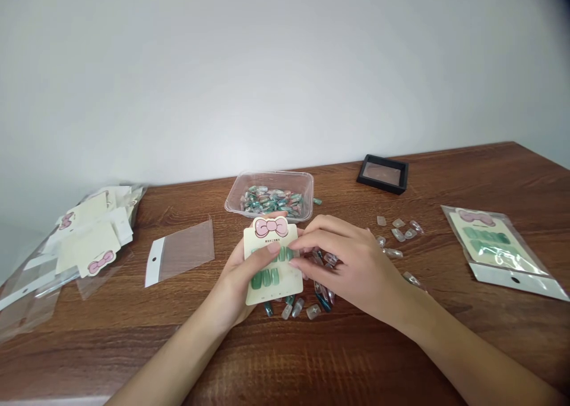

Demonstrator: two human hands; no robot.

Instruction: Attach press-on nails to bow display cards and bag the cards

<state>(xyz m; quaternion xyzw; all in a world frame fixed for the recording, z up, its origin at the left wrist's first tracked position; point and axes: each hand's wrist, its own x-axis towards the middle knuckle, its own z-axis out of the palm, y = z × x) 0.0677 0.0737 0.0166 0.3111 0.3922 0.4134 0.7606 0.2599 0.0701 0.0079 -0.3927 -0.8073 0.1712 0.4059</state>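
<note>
My left hand (236, 275) grips a cream display card (285, 288) with a pink bow top, its thumb across the front. Green press-on nails (266, 277) sit on the card in two rows, the upper one partly behind my thumb. At the card's right edge, my right hand (347, 257) has thumb and index fingertips closed around the end green press-on nail (289, 253) of the upper row. Below and behind both hands lie loose press-on nails (313, 311), clear, teal and pinkish, some of them hidden.
Behind the card stands a clear plastic tub (231, 201) full of nails. A black frame (383, 173) lies farther back. To the right are scattered clear nails (398, 235) and a bagged nail card (490, 243). A flat clear bag (187, 250) and piled blank cards (86, 249) lie left.
</note>
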